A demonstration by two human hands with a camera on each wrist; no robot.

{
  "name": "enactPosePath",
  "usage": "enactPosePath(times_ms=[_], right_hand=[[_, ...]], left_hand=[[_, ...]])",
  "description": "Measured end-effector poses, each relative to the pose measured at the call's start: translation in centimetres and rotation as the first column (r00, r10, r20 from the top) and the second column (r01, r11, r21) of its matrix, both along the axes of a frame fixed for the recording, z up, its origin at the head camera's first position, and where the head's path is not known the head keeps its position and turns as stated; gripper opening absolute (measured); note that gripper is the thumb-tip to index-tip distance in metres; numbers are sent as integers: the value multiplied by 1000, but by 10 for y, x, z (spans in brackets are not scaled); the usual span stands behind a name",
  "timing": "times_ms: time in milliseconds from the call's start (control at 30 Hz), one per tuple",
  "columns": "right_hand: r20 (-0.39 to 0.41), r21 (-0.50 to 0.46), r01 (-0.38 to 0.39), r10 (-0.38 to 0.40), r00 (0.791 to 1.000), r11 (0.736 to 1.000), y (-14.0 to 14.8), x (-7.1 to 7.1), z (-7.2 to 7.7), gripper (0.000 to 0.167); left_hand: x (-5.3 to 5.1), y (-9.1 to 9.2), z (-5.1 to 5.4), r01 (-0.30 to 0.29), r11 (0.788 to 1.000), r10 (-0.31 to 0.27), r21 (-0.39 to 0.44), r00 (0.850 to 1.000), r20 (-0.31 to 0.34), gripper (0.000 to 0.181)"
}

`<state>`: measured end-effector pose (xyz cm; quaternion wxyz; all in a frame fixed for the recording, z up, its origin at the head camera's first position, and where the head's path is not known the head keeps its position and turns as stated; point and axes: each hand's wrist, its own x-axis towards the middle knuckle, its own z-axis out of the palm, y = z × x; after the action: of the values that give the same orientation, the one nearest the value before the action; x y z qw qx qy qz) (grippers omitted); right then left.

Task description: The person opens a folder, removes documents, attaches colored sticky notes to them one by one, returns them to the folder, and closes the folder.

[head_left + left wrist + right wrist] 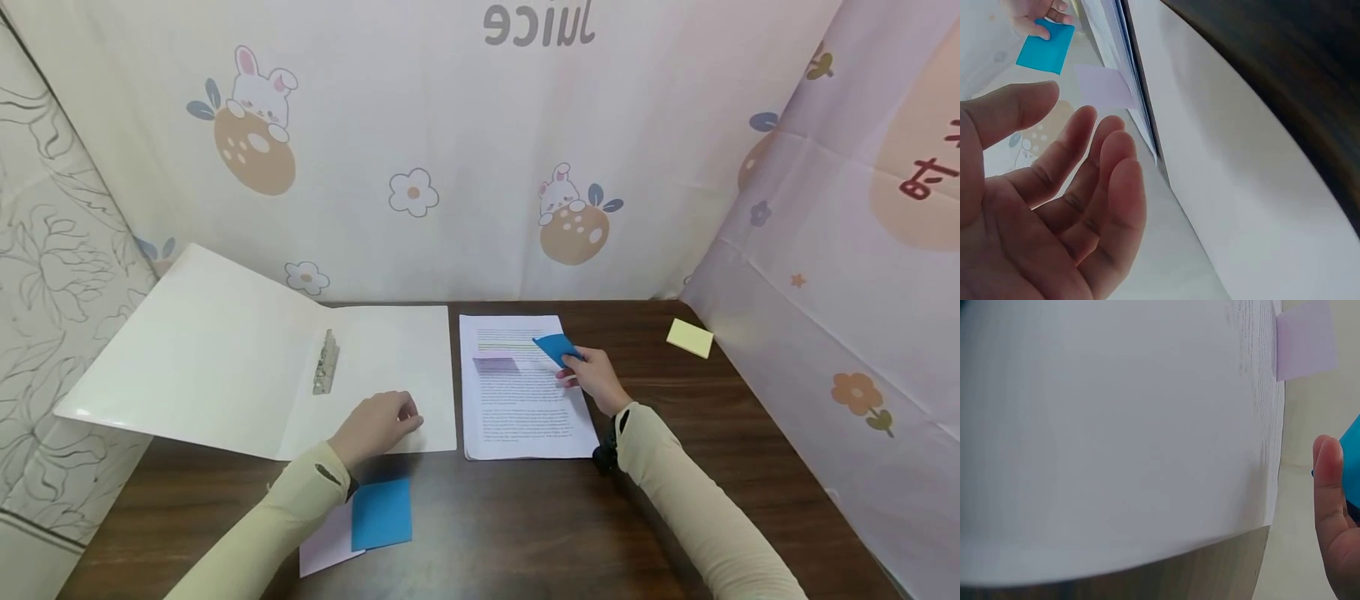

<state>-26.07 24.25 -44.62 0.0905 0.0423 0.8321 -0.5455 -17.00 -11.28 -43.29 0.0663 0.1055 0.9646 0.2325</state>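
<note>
A blue sticky note (556,347) is pinched in my right hand (597,379), raised over the right side of a stack of printed paper (525,425). On that top sheet a lilac sticky note (495,364) stands partly up, and a green highlighted line runs above it. My left hand (378,425) hovers over the lower part of an open white binder (405,350), fingers loosely curved and holding nothing. In the right wrist view only the thumb and part of the blue note show at the right edge.
Near my left forearm lie a blue sticky pad (382,514) and a lilac pad (326,546), partly covered. A yellow sticky pad (690,337) lies at the back right. The binder's metal clip (326,363) stands by its spine. A patterned cloth (450,242) hangs behind the table.
</note>
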Motion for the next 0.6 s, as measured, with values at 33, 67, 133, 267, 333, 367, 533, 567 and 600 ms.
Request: enactPosePath(times_ms=[33, 67, 133, 267, 333, 367, 533, 567, 600], right_hand=[[-1, 2, 0, 0, 1000, 1000, 0, 0, 0, 40], [0, 6, 1, -1, 1000, 1000, 0, 0, -1, 40], [1, 9, 3, -3, 1000, 1000, 0, -1, -2, 40], [6, 16, 4, -4, 1000, 1000, 0, -1, -4, 40], [8, 15, 5, -5, 1000, 1000, -1, 0, -5, 39], [8, 14, 5, -5, 1000, 1000, -1, 0, -5, 39], [1, 14, 2, -2, 1000, 1000, -3, 0, -6, 39], [-3, 16, 2, -2, 1000, 1000, -3, 0, -6, 39], [-6, 17, -1, 1, 1000, 1000, -4, 0, -6, 39]], left_hand=[[-2, 1, 0, 0, 1000, 0, 0, 1000, -1, 17], [-3, 2, 1, 0, 1000, 0, 0, 1000, -3, 17], [-6, 3, 2, 0, 1000, 0, 4, 1000, -3, 17], [-10, 4, 1, 2, 1000, -2, 16, 1000, 4, 17], [-12, 5, 0, 6, 1000, -6, 22, 1000, 9, 18], [-13, 5, -1, 7, 1000, -7, 24, 1000, 13, 18], [-18, 8, -2, 13, 999, -14, 34, 1000, 20, 18], [-19, 10, -2, 14, 999, -15, 36, 1000, 20, 18], [-21, 12, -1, 15, 999, -16, 38, 1000, 21, 18]])
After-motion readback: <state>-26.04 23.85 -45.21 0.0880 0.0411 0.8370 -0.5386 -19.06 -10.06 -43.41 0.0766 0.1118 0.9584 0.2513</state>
